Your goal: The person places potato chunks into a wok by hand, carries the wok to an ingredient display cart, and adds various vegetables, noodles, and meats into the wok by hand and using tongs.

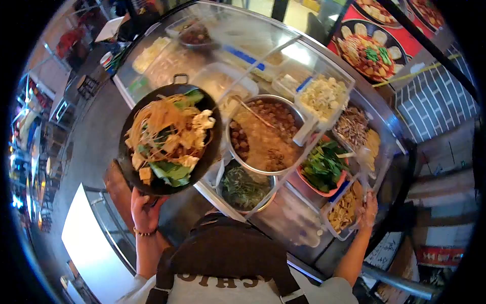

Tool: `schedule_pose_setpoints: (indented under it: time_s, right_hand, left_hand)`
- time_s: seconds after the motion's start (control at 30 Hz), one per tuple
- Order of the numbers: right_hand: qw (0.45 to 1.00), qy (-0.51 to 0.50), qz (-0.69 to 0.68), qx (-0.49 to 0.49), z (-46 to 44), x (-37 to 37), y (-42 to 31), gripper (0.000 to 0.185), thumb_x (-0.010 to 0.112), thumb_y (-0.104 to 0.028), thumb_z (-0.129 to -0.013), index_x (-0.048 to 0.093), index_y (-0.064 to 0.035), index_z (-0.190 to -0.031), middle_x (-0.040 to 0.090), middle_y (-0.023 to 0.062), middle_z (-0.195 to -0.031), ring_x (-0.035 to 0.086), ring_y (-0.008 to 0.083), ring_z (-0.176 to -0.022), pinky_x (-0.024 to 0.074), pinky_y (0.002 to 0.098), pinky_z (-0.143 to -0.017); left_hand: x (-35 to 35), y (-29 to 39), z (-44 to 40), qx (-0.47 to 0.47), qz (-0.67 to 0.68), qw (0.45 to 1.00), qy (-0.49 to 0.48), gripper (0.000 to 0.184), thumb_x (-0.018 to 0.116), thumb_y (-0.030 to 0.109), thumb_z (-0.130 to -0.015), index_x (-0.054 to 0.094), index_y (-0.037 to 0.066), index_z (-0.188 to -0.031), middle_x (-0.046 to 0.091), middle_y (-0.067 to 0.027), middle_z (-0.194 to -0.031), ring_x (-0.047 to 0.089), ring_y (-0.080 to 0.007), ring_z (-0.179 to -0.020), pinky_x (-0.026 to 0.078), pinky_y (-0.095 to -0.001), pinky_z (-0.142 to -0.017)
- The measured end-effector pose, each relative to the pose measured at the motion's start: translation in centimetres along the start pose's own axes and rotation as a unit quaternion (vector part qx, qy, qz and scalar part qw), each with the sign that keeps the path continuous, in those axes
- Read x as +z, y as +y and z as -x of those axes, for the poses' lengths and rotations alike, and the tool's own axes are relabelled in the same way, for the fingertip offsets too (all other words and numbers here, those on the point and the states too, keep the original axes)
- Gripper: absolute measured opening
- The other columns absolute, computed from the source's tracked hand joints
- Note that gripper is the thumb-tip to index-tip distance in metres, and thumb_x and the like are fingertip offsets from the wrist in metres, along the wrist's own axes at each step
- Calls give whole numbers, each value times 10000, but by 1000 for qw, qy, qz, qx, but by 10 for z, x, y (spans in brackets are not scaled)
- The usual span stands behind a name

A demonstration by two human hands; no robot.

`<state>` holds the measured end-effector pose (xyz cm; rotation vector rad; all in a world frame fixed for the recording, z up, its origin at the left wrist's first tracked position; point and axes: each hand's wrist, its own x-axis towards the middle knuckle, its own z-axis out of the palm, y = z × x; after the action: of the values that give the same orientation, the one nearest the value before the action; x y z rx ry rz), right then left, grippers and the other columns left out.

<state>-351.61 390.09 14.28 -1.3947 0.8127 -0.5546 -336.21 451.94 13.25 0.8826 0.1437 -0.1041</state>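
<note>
My left hand [146, 210] is closed on the handle of a black wok [132, 175], holding it up at the left of the counter. Noodles [157, 121], tofu pieces [146, 175] and green leaves [172, 173] fill the wok. At the right, my right hand [368, 210] is at the side of a clear plastic container [349, 234] of yellowish strips [342, 206], its fingers seemingly closed over the rim; they are small and partly blurred. Left of that container stands a pink-rimmed tub [324, 193] of leafy greens [324, 162].
A large steel pot [234, 152] with brown food and a ladle [255, 112] stands mid-counter. Below it is a bowl of dark green shreds [244, 187]. Glass panels [212, 30] cover several tubs behind. A white table [91, 248] and stools [88, 86] stand left.
</note>
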Motion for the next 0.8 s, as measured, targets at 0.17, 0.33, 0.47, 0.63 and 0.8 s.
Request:
schedule_pose_setpoints:
  time_s: [0.17,0.33,0.47,0.63,0.8]
  right_hand:
    - [951,-284,121,-27,-39,105,-29,278,495,-216,-904,551,-50,-1119,569,0,-865,531,57,-656,344,168,-451]
    - [888,-386,248,-36,-64,268,-42,356,528,-371,-888,605,-85,-1086,551,-14,-736,468,70,-480,349,221,-409]
    - [833,-449,317,-69,-112,297,-39,369,514,-406,-880,609,-86,-1039,576,36,-814,529,98,-509,401,251,-437]
    - [763,-509,390,-86,-144,272,-32,358,496,-384,-890,589,-54,-993,603,75,-834,540,131,-502,425,275,-422]
    - [708,-476,472,-220,-140,266,-21,272,474,-243,-890,575,-26,-1020,604,128,-855,606,206,-693,497,330,-586]
  left_hand:
    - [18,9,-1,-7,8,1000,-2,515,482,84,-759,378,21,-1260,525,-142,-1204,578,-280,-1016,528,-445,-812]
    - [19,13,4,-30,6,999,10,546,461,87,-747,363,18,-1279,530,-144,-1197,582,-275,-1014,535,-448,-795]
    - [29,16,9,-36,-16,999,28,542,454,87,-740,373,36,-1274,527,-134,-1195,568,-297,-1031,511,-470,-826]
    - [34,13,12,-9,-28,999,22,524,437,87,-745,387,50,-1264,523,-127,-1191,565,-304,-1030,508,-472,-827]
    - [27,8,13,7,-40,998,44,566,460,99,-761,351,51,-1314,469,-129,-1262,521,-296,-1102,506,-467,-842]
